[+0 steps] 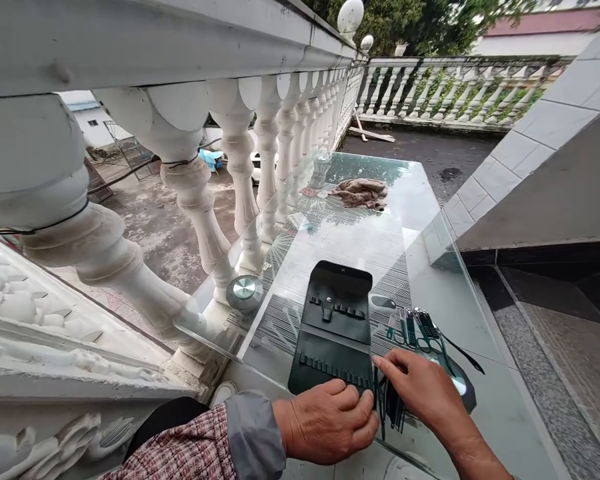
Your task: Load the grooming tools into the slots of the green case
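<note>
An open black manicure case (334,337) lies on the glass table, its two rows of elastic loops facing up. My left hand (333,420) curls its fingers over the case's lower right corner and holds that edge. Beside the case's right edge is my right hand (425,387), thumb and forefinger closed; whatever they pinch is hidden. Several slim dark tools (394,407) lie below it, partly covered. Beyond the right hand are nail clippers (409,327), small scissors (429,343) and other dark-handled tools, near a dark angular object (469,393).
The glass table (350,233) bears a crumpled brown cloth (360,193) at its far end and a round silver-topped object (245,290) at left. A grey oval item (383,302) is right of the case. White balusters (195,193) border the left; a tiled sloping wall (525,133) stands right.
</note>
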Demonstrator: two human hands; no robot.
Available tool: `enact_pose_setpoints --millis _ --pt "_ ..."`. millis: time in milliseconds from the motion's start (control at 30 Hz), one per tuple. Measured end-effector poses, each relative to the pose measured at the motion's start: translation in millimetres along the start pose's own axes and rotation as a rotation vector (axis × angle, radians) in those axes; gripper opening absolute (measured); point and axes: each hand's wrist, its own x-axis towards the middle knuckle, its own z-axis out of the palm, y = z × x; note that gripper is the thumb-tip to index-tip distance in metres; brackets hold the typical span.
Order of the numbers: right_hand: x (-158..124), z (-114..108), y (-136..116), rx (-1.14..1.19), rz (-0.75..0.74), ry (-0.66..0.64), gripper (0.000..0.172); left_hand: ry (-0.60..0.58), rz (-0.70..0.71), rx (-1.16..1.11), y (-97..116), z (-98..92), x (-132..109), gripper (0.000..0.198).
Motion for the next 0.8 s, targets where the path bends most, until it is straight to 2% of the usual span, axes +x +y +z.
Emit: enact_pose_setpoints --millis 267,400,567,700,800 --pt "-4 3 -8 -0.021 -0.026 -0.007 0.024 -0.009 0.0 0.007 0 -3.2 3 0.034" --pt "-3 2 -6 0.012 -0.022 -0.013 0.025 -0.015 0.001 0.011 -1 -3.8 3 0.035" --pt "-3 -6 3 0.117 -0.007 0.048 0.032 -0.031 -0.015 0.003 0 -3.8 4 0.033" --pt "-9 -5 4 0.066 -0.05 0.035 0.035 -0.033 -0.022 -0.007 0 -4.1 5 0.031" --pt "-14 -1 -2 -0.004 -0.066 0.003 0.031 -0.019 -0.021 -0.027 0 -3.3 5 0.028"
